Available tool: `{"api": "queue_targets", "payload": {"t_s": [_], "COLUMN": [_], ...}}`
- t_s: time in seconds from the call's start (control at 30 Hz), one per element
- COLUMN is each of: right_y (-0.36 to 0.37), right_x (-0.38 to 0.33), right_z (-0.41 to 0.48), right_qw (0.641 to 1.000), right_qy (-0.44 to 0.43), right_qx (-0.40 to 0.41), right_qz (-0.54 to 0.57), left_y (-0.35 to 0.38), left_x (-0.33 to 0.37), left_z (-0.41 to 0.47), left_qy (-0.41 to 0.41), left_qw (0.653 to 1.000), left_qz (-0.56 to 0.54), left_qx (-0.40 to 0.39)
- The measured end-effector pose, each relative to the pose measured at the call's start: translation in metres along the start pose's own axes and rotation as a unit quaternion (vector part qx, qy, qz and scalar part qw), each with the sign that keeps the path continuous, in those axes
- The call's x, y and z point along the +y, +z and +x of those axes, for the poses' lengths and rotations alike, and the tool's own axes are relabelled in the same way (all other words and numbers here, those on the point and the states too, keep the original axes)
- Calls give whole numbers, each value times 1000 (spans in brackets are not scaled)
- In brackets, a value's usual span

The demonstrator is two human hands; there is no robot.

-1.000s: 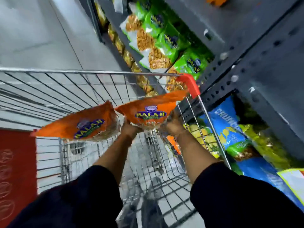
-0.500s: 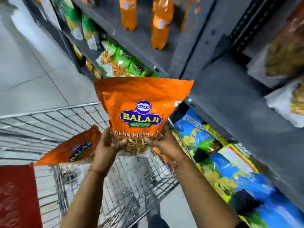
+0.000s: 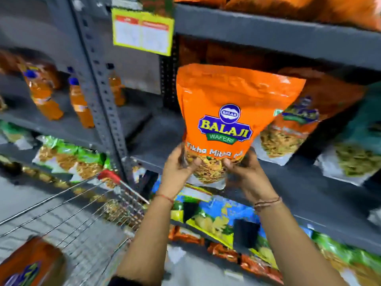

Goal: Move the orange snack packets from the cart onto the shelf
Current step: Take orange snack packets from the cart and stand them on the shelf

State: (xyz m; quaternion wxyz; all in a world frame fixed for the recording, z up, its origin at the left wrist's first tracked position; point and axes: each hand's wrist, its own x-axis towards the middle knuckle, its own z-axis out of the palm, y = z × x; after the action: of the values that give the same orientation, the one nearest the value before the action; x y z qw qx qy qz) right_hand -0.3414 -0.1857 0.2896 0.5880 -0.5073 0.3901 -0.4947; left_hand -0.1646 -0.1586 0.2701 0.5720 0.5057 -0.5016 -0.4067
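Grey steel shelf (image 3: pixel 309 182) fills the background. Both hands clamp the orange snack packet (image 3: pixel 233 112) upright by its bottom corners, left hand (image 3: pixel 179 168) and right hand (image 3: pixel 245 174), before the shelf's front edge; another packet (image 3: pixel 28 265) lies in the cart (image 3: pixel 82 213).

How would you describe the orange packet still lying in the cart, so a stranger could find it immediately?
Start at the wire shopping cart with the red corner, left of the grey shelves. The orange Balaji packet lies flat inside it, at the picture's bottom-left corner. Unlike the orange packet in both hands, nobody is holding it.
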Motion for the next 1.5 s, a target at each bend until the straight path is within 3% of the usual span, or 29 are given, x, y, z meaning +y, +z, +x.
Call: {"api": "queue_targets", "payload": {"t_s": [0.1,0.3,0.83,1.5], "right_y": [-47,-84,-84,-82], "right_x": [-1,14,13,10], "right_z": [9,33,24,19], "right_qw": [999,995,991,989], "right_qy": [-7,-13,22,36], "right_qx": [52,93,132,142], "right_qz": [-10,-34,-11,-4], "left_y": [50,95,104,109], "left_x": [-15,-39,-32,-37], "left_z": [24,58,60,66], "left_qy": [-30,-87,-116,-125], "left_qw": [998,994,982,980], "left_qz": [2,46,88,108], "left_qx": [-59,-49,-120,-108]}}
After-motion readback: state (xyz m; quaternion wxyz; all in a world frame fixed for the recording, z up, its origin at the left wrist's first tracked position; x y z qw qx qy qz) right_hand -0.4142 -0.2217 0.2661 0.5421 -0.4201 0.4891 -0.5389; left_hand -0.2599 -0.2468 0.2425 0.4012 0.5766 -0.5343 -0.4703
